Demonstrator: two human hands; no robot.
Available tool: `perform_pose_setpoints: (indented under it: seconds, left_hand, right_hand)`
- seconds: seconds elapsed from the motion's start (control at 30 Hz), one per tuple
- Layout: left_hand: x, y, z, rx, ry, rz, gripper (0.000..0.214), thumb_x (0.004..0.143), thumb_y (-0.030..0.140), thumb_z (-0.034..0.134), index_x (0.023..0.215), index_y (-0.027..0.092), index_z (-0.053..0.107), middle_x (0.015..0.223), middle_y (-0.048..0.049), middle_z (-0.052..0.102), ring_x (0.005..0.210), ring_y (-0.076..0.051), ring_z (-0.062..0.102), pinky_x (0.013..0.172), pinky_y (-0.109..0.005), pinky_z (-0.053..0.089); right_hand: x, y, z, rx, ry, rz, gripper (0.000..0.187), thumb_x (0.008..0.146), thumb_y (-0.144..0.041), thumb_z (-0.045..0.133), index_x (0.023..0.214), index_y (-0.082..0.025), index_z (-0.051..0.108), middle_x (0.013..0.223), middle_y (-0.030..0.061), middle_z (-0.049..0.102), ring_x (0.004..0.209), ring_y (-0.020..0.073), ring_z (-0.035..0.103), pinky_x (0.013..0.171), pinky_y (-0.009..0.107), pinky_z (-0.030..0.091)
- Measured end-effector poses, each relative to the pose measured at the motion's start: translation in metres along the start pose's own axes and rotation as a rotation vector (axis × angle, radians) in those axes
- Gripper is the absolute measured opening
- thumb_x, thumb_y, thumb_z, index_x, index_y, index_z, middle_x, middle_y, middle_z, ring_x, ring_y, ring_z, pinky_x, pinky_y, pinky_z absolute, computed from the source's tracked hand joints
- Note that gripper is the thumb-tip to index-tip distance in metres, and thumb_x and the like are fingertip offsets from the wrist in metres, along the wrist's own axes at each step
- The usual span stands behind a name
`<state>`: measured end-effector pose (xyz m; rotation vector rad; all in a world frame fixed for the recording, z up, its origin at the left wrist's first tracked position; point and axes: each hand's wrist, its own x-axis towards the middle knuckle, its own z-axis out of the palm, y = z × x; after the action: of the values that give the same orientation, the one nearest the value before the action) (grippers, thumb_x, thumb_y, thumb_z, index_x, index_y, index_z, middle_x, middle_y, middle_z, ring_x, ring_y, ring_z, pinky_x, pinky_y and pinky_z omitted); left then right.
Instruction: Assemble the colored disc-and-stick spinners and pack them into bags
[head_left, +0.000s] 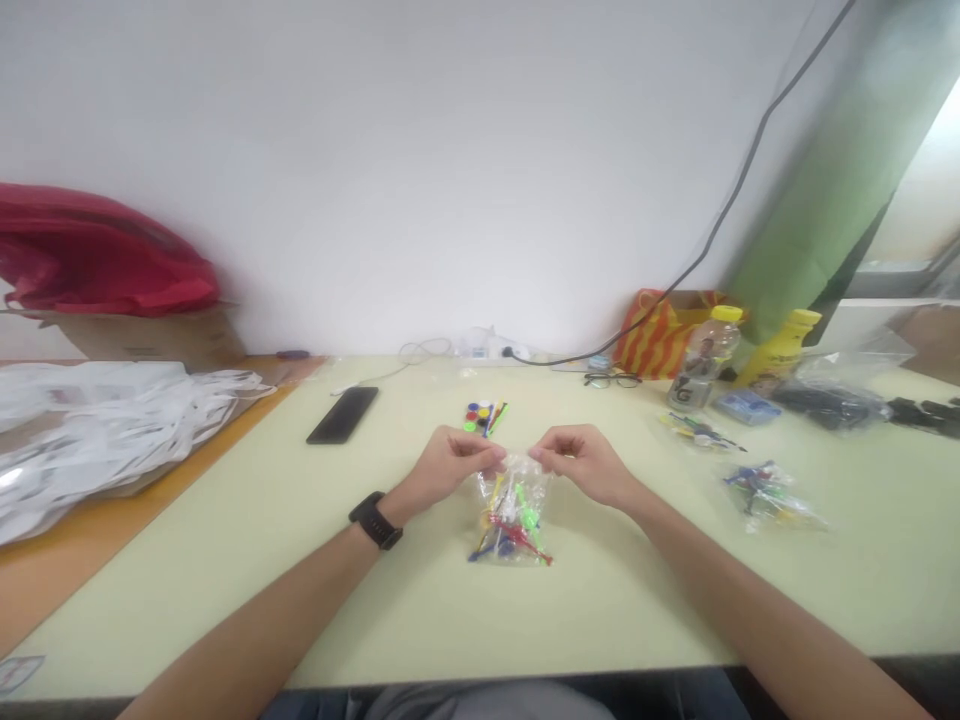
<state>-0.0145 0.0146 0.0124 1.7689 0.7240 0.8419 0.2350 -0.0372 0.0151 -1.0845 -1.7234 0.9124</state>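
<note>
A clear plastic bag (pixel 514 515) with several small coloured plastic pieces in it lies in front of me, its mouth towards the wall. My left hand (pixel 455 462) pinches the left corner of the bag's mouth between thumb and fingers. At the opposite corner my right hand (pixel 583 462) grips the bag in the same way. Yellow, white, green, red and blue pieces show through the film. Just beyond the hands are several small coloured discs (pixel 477 414) and some thin coloured sticks (pixel 496 418), partly hidden by the left hand.
Two filled bags (pixel 769 495) (pixel 699 432) lie to the right. Behind them stand a clear bottle (pixel 703 360), a yellow bottle (pixel 780 350) and a striped bag (pixel 652 335). A phone (pixel 343 415) is left, glasses (pixel 612 380) near the wall. White strapped bags (pixel 112 430) cover the far left.
</note>
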Motion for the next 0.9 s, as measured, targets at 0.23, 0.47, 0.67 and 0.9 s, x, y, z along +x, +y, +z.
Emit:
perform_pose_setpoints:
  seconds: [0.23, 0.47, 0.67, 0.9]
  left_hand:
    - [0.003, -0.009, -0.004, -0.046, 0.063, -0.019, 0.026, 0.084, 0.04, 0.083, 0.082, 0.014, 0.083, 0.077, -0.0095, 0.078, 0.066, -0.015, 0.064, 0.064, -0.025, 0.052]
    - [0.001, -0.006, 0.001, -0.036, 0.031, -0.012, 0.029, 0.086, 0.041, 0.08, 0.082, 0.012, 0.079, 0.074, -0.0079, 0.075, 0.066, -0.015, 0.066, 0.064, -0.024, 0.053]
    - [0.001, -0.007, 0.0, -0.098, 0.008, -0.038, 0.03, 0.08, 0.036, 0.087, 0.098, 0.014, 0.079, 0.079, -0.007, 0.077, 0.072, -0.017, 0.071, 0.069, -0.026, 0.056]
    - [0.002, -0.01, -0.002, -0.148, 0.027, -0.01, 0.026, 0.084, 0.034, 0.084, 0.101, 0.014, 0.081, 0.085, -0.009, 0.08, 0.078, -0.019, 0.074, 0.075, -0.028, 0.058]
  right_hand:
    - [0.004, 0.012, -0.005, 0.127, 0.013, 0.026, 0.032, 0.084, -0.05, 0.079, 0.084, -0.019, 0.076, 0.072, 0.0023, 0.068, 0.064, 0.0149, 0.057, 0.06, 0.028, 0.045]
    - [0.003, 0.013, 0.011, 0.222, -0.021, 0.053, 0.032, 0.079, -0.049, 0.083, 0.086, -0.019, 0.076, 0.083, 0.0039, 0.073, 0.075, 0.0171, 0.062, 0.07, 0.031, 0.049]
    - [0.002, 0.01, 0.01, 0.255, -0.013, 0.084, 0.034, 0.081, -0.05, 0.081, 0.087, -0.018, 0.074, 0.077, 0.0023, 0.069, 0.068, 0.0146, 0.056, 0.065, 0.029, 0.045]
    - [0.001, 0.008, 0.008, 0.271, 0.059, 0.08, 0.029, 0.08, -0.044, 0.081, 0.095, -0.019, 0.081, 0.077, 0.0035, 0.068, 0.067, 0.0153, 0.051, 0.063, 0.03, 0.045]
